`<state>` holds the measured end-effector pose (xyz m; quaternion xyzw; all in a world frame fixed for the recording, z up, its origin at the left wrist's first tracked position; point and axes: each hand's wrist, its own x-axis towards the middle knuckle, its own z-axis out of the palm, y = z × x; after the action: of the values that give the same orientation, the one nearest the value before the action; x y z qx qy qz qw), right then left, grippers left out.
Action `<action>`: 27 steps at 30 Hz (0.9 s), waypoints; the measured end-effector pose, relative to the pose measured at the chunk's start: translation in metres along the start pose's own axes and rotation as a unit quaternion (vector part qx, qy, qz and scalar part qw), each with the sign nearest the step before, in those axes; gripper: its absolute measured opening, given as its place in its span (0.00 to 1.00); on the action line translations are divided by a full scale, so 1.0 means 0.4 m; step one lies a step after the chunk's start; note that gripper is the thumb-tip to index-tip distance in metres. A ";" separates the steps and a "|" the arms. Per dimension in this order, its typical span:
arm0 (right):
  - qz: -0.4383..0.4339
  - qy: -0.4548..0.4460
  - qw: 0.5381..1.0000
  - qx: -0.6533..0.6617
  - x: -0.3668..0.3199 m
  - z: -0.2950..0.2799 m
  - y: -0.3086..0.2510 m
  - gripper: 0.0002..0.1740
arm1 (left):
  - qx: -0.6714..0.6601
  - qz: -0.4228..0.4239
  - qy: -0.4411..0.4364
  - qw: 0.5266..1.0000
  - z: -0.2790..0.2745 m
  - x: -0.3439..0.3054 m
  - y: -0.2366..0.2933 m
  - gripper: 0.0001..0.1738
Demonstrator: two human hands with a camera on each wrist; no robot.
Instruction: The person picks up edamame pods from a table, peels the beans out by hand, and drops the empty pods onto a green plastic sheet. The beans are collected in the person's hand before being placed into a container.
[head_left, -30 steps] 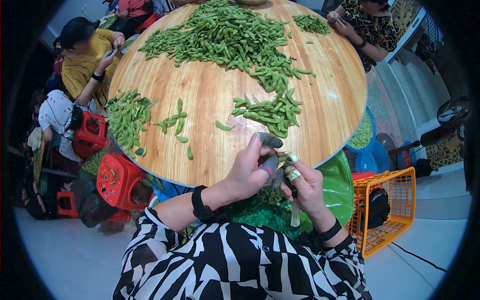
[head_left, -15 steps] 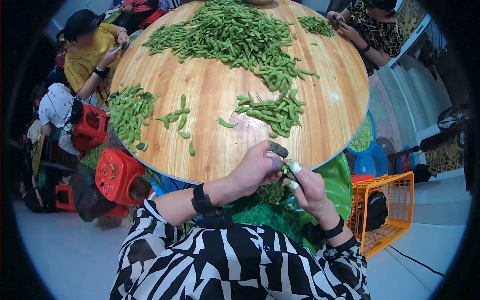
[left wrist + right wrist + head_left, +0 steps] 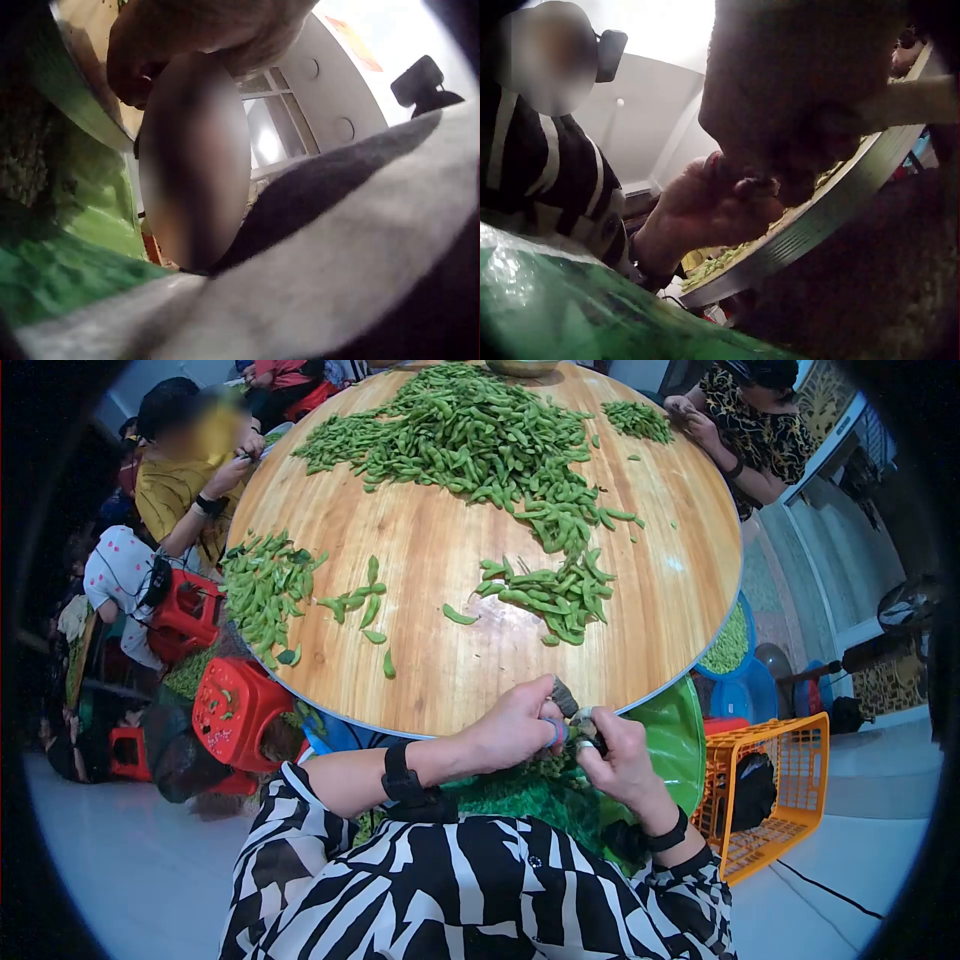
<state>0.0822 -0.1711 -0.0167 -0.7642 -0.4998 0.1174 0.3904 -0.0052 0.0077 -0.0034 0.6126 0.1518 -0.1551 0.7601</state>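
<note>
In the head view the left hand (image 3: 505,732) is curled beside the table's near edge, dark coverings on its fingers, a small green pod (image 3: 577,731) at its fingertips. The right hand (image 3: 625,762), with pale wrappings on thumb and finger, meets it from the right, its fingers bent. A pale stick-like piece (image 3: 922,102) juts from the dark right hand (image 3: 795,82) in the right wrist view, where the left hand (image 3: 712,210) faces it. Fingers partly hide what lies between the hands. The left wrist view shows a hand (image 3: 195,34) at the top, its fingertips dark.
Green pods (image 3: 470,435) are heaped on the round wooden table (image 3: 420,560), with smaller groups nearer. Below the hands is green plastic (image 3: 525,800). An orange crate (image 3: 765,790) stands right, red stools (image 3: 235,710) left. Other people sit around the table.
Both hands have come down slightly toward the body and stay together. The pale piece that hung below the right hand earlier no longer shows in the head view. The view has shifted a little.
</note>
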 end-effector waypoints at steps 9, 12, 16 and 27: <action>0.027 0.015 0.999 -0.035 0.011 0.006 -0.018 0.12 | -0.027 0.021 0.029 0.999 0.008 -0.006 -0.015 0.13; 0.063 -0.030 0.994 0.089 0.016 -0.008 -0.019 0.12 | -0.083 -0.013 0.009 0.996 0.014 -0.010 -0.020 0.12; 0.026 -0.003 0.999 -0.021 0.014 0.003 -0.020 0.12 | 0.056 0.107 0.019 0.993 0.013 0.014 -0.060 0.14; 0.211 -0.090 0.915 0.332 0.012 -0.030 -0.036 0.05 | 0.602 0.355 0.220 0.680 -0.217 0.045 0.027 0.17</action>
<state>0.0816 -0.1701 0.0028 -0.6644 -0.2928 0.4245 0.5409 0.0122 0.0937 -0.0191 0.9625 -0.0407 0.2078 0.1698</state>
